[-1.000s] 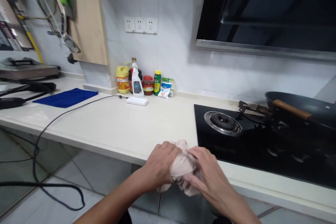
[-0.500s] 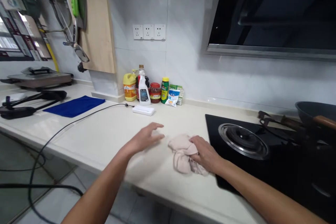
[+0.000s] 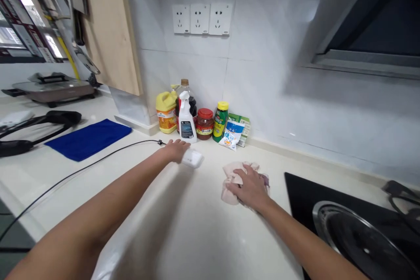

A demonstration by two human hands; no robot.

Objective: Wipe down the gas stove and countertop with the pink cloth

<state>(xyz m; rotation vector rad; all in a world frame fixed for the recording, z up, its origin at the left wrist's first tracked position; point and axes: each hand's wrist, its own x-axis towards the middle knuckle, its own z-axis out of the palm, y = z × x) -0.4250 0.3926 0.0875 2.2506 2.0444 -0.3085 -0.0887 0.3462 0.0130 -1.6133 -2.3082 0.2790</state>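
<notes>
My left hand [image 3: 177, 151] reaches across the counter and is closed over the left end of a white power bank [image 3: 193, 158]. A thin black cable [image 3: 131, 145] runs to that end; where it joins is covered by the hand. My right hand [image 3: 251, 186] presses down on a crumpled pale pink cloth [image 3: 231, 197] on the countertop, fingers bent into its folds. Just behind the left hand stands a white spray bottle [image 3: 187, 124].
Along the wall are a yellow jug [image 3: 166, 116], a red-lidded jar [image 3: 205, 124], a green bottle [image 3: 220, 122] and a white packet [image 3: 232, 134]. A black cooktop [image 3: 305, 197] lies at right. A blue cloth [image 3: 88, 139] and an electric pan [image 3: 54, 89] are at left.
My left hand has moved forward and left onto the power bank, which now sits at more of a slant. My right hand still holds the cloth, now farther from the counter's front edge. The view has shifted closer.
</notes>
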